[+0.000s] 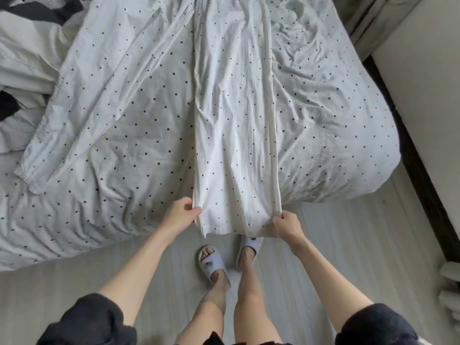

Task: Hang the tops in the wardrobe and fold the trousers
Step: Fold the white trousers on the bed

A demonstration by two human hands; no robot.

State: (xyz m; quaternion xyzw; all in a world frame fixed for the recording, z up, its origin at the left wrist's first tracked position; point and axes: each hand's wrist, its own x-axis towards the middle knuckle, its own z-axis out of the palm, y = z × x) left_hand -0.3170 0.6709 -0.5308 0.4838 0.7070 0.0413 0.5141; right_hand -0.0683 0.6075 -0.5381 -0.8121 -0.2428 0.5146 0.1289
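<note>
White trousers with small black dots (236, 125) lie lengthwise on the bed, their hem hanging just over the bed's near edge. My left hand (180, 215) pinches the hem's left corner. My right hand (286, 225) grips the hem's right corner. The cloth stretches flat between the two hands. A second dotted piece, pale grey with a gathered cuff (82, 108), lies spread to the left of the trousers; I cannot tell whether it is the other leg or a separate garment.
The bed (336, 120) wears a dotted sheet of the same pattern. Dark and pale clothes (22, 58) are piled at the far left. A white wall (423, 83) and dark skirting run along the right. My slippered feet (224, 257) stand on pale floorboards.
</note>
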